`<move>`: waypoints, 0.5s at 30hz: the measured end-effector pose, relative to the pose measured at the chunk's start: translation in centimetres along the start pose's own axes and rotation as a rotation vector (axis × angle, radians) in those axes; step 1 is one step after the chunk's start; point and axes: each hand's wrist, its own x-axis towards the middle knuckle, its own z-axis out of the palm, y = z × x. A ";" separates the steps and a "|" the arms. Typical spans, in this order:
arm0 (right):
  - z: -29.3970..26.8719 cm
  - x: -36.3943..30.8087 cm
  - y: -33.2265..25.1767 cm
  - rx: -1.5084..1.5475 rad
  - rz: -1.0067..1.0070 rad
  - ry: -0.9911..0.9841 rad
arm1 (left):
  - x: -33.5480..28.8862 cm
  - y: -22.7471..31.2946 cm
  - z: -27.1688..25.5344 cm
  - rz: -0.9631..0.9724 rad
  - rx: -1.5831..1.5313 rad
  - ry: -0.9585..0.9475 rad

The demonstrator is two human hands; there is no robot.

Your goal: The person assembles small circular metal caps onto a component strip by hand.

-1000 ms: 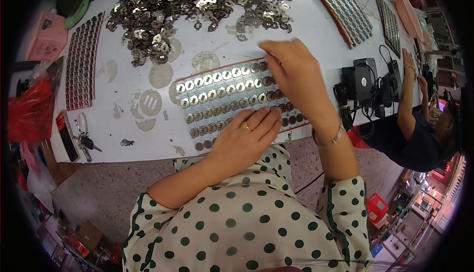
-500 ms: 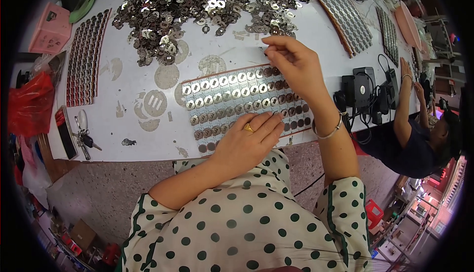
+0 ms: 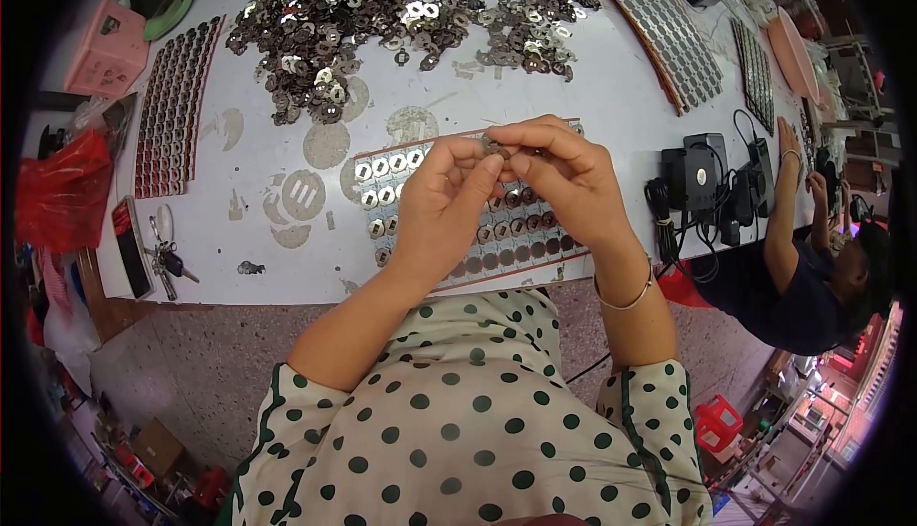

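A flat sheet with rows of round silver metal discs, many with a slot in the middle, lies on the table before me. Above it, my left hand and my right hand meet fingertip to fingertip. Both pinch a small dark metal disc, partly covered by the fingers; whether it is one piece or more I cannot tell. Behind the sheet spreads a large heap of loose metal discs.
Another disc-covered sheet lies at the left, and a stack of sheets at the far right. Black power adapters with cables sit right of my hands. Keys lie at the left front edge. A co-worker's arm rests on the table's right side.
My left hand has lifted off the sheet and come up to the right hand. The right hand has moved down and left, and both now pinch a metal disc.
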 end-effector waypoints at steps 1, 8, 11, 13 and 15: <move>0.0 -0.3 -0.2 -0.099 -0.066 -0.016 | -0.1 -0.2 0.0 -0.002 0.026 0.020; -1.7 -3.3 0.8 0.160 -0.016 0.148 | -0.8 -0.1 0.9 0.063 0.182 -0.032; -3.7 -4.9 0.0 0.278 0.163 0.268 | -1.8 1.4 1.0 0.162 0.611 -0.145; -5.6 -6.0 0.3 0.295 0.204 0.298 | -2.5 0.3 0.7 0.253 0.718 -0.234; -6.9 -6.9 0.6 0.396 0.260 0.243 | -2.8 -0.3 0.9 0.498 0.884 -0.425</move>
